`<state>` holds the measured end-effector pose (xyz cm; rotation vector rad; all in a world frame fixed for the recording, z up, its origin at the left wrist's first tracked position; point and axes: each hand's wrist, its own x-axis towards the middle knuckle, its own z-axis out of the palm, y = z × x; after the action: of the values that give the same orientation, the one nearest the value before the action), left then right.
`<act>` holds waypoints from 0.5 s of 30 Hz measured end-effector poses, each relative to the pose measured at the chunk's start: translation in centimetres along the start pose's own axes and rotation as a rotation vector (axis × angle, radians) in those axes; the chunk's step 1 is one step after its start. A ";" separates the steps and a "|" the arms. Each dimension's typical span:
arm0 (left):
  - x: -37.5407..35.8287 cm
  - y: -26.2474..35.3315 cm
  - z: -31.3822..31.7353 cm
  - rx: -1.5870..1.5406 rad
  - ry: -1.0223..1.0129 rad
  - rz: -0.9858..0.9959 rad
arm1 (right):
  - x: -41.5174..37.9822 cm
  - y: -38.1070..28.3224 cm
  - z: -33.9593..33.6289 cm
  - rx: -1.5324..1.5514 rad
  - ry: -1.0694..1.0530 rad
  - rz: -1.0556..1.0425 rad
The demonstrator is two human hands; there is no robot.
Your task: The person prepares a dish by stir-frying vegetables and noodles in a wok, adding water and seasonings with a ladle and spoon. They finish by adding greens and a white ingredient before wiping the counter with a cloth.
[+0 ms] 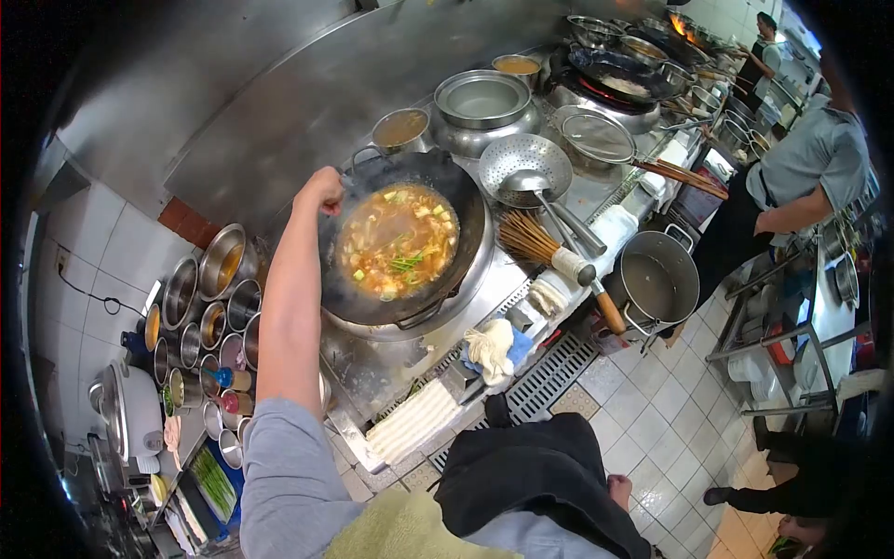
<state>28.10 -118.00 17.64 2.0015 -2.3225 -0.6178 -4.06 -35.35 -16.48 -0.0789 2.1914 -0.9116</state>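
My left hand (321,190) is closed in a fist at the left rim of a large black wok (466,279); whatever it may hold is hidden. Inside the wok is a reddish-orange soup (399,238) with pale and green cubes, and chopped scallions heaped in the middle. Steam rises from it. My right hand (618,490) hangs low beside the black apron (531,466), mostly covered, so its fingers do not show clearly. Behind the wok stands a metal pot of brown liquid (402,128).
Right of the wok lie a perforated strainer (524,168), a ladle (527,181), a bamboo brush (529,237) and a stockpot (659,277). Several seasoning bowls (223,261) crowd the left. A co-worker (805,158) stands at right; flames (683,28) show at the far burner.
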 end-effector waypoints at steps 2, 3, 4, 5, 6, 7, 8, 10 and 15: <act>-0.8 -0.2 0.3 -0.065 -0.001 -0.031 | 2.6 -3.5 -0.2 -0.046 -0.010 -0.019; -1.4 -0.2 0.3 -0.066 -0.001 -0.050 | 4.3 -4.9 0.1 -0.044 -0.026 -0.013; -2.3 0.0 0.2 -0.091 0.030 -0.065 | 6.5 -5.6 0.5 -0.044 -0.045 -0.009; -3.4 0.3 -0.1 -0.115 0.064 -0.081 | 9.0 -6.5 1.1 -0.085 -0.045 -0.099; -4.6 0.5 -0.4 -0.112 0.066 -0.106 | 11.6 -6.7 1.5 -0.126 -0.046 -0.189; -6.0 0.6 -0.5 -0.119 0.151 -0.048 | 13.0 -8.7 1.9 -0.200 -0.065 -0.272; -7.8 0.8 -0.5 -0.123 0.233 0.007 | 14.8 -10.9 2.6 -0.274 -0.087 -0.355; -12.3 1.0 -0.1 -0.118 0.342 0.133 | 17.9 -15.5 4.4 -0.457 -0.146 -0.427; -25.3 4.3 6.8 -0.411 0.446 -0.111 | 19.0 -27.3 11.9 -0.619 -0.326 -0.834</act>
<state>26.77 -91.52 18.80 1.8480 -1.6855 -0.5301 -15.64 -68.66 -16.50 -1.4080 2.0328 -0.5203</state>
